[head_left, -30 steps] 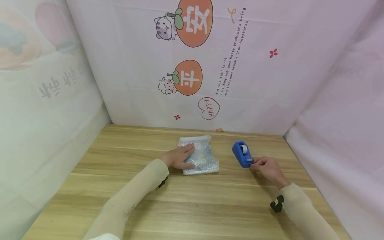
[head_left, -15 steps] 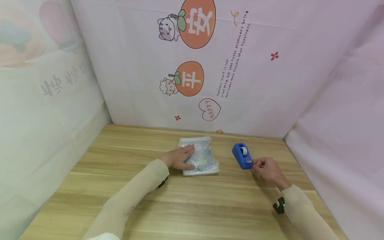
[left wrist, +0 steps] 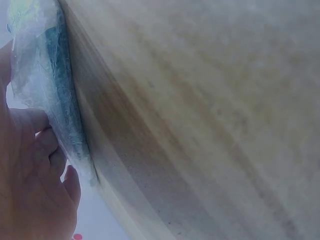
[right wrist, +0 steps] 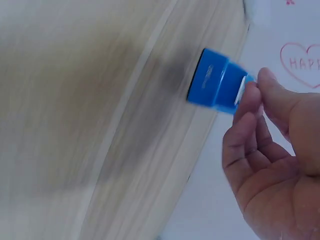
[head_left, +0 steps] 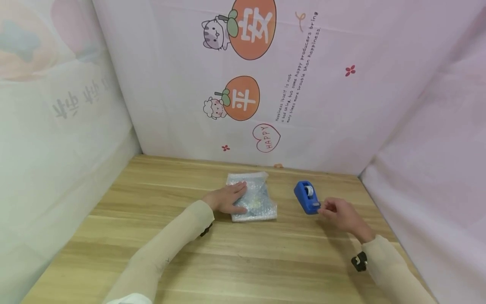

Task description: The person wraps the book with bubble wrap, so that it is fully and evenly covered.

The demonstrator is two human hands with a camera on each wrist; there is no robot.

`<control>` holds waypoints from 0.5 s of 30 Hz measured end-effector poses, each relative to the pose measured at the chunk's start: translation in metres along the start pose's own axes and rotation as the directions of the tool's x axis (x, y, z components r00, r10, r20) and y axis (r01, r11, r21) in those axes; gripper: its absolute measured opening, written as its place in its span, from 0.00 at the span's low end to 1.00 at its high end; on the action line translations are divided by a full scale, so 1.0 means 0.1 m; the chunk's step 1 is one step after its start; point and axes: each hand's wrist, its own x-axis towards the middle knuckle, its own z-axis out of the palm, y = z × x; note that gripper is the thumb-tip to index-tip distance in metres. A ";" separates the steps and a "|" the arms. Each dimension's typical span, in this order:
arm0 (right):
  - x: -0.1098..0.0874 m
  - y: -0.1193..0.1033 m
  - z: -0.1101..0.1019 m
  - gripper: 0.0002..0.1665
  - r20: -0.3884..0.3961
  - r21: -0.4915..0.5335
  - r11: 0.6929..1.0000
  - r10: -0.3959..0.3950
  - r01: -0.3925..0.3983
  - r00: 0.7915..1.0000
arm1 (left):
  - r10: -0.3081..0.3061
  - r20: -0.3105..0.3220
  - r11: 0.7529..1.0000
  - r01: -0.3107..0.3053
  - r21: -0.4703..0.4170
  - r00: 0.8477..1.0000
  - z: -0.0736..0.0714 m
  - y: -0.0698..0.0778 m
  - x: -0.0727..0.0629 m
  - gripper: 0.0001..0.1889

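A flat bubble-wrapped package (head_left: 260, 196) lies on the wooden table in the head view, with something bluish inside the wrap. My left hand (head_left: 225, 199) rests on its left part, fingers spread and straight. In the left wrist view the wrap (left wrist: 60, 75) reaches past the fingers of that hand (left wrist: 35, 170). To the right stands a blue tape dispenser (head_left: 303, 195) with a white-cored roll. At its cutter end my right hand (head_left: 341, 214) pinches the tape's end between thumb and index finger; the clear tape itself hardly shows. The right wrist view has the dispenser (right wrist: 207, 80) just beyond the fingertips.
The wooden table (head_left: 243, 261) ends at a printed white cloth (head_left: 171, 105) behind it. Similar cloth hangs along the left and right sides. Bare wood lies between the package and the dispenser, and in front of both.
My right wrist has moved slightly to the right, its fingertips staying by the dispenser's cutter end. The left hand and the package have kept their places.
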 end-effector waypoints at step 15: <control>0.23 -0.66 0.35 0.09 -0.038 0.123 0.992 -0.011 0.015 0.999 | -0.006 0.014 1.000 0.006 0.005 1.000 -0.03 0.03 0.00 0.48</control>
